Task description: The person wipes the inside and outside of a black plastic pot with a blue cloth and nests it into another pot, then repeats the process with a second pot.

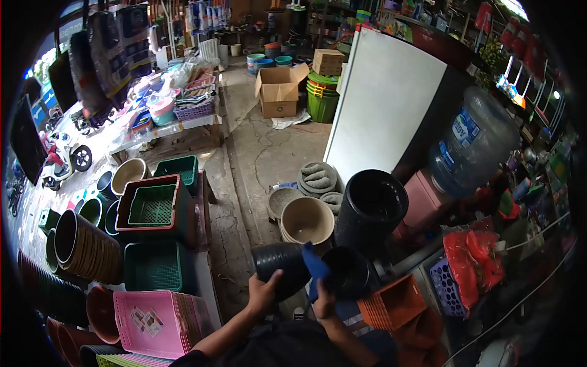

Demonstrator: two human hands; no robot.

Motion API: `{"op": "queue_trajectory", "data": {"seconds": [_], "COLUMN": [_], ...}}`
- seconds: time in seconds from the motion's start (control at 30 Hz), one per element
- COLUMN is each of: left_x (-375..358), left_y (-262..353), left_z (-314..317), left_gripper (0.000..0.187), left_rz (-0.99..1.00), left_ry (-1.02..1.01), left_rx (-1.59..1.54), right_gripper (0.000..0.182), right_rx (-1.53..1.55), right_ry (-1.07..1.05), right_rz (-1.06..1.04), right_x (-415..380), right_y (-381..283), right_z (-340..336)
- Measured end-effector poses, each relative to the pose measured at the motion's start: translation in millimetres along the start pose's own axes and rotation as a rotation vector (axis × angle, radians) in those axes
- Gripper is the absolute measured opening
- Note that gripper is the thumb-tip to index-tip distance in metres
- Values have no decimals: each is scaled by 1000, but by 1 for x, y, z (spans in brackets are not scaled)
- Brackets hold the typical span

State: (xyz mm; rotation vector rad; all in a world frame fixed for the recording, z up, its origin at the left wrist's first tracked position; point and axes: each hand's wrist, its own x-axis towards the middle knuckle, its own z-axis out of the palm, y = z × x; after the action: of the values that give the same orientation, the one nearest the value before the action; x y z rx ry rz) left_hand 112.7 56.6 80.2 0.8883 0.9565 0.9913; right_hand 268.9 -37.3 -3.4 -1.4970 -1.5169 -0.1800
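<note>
My left hand (pixel 264 292) grips the side of a black ribbed pot (pixel 278 264), which is tipped on its side in front of me. Just right of it, my right hand (pixel 324 301) holds a blue cloth (pixel 315 269), bunched beside the pot. Another black pot (pixel 348 272) stands behind the cloth to the right. Beyond the held pot is a stack of beige pots (pixel 307 221).
A tall black pot stack (pixel 374 205) stands at the right, beside a water bottle (pixel 474 144). Orange square pots (pixel 391 303) sit at the lower right. Pink baskets (pixel 150 321) and green trays (pixel 153 267) are on the left. A cardboard box (pixel 279 101) stands farther back.
</note>
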Motion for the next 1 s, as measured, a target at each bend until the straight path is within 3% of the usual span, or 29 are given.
{"op": "queue_trajectory", "data": {"seconds": [0.03,0.1,0.17,0.2,0.27,0.33,0.37,0.53,0.6,0.7,0.83,0.93,1.0], "left_x": [1,2,2,3,18,19,18,56,69,62,75,72,65], "left_y": [-3,-11,-10,-12,-40,-41,-42,-131,-151,-116,-141,-149,-146], "left_z": [8,21,36,45,49,69,78,91,97,117,109,105,91], "left_gripper": [31,29,26,23,25,28,31,27,25,36,48,46,41], "left_rz": [-11,107,126,273,578,662,750,804,715,589,618,488,973], "left_ry": [-10,-232,-328,-441,-681,-788,-886,-1147,-1328,-1360,-1360,-1403,-1282], "left_rx": [3,242,350,520,844,961,1079,1371,1532,1679,1612,1690,1302], "right_gripper": [42,38,36,49,48,49,49,45,45,46,45,44,45], "right_rx": [12,439,469,919,830,587,580,521,599,629,590,699,700], "right_ry": [-17,205,356,620,631,567,573,599,620,638,648,571,531], "right_rz": [93,497,609,852,734,530,533,541,585,658,760,787,838], "right_x": [0,10,14,32,29,13,1,-19,-18,-27,-32,-18,-10], "right_y": [3,3,0,-7,-4,12,22,32,26,28,31,23,20], "right_z": [-14,-30,-54,-68,-85,-98,-102,-113,-118,-123,-128,-127,-119]}}
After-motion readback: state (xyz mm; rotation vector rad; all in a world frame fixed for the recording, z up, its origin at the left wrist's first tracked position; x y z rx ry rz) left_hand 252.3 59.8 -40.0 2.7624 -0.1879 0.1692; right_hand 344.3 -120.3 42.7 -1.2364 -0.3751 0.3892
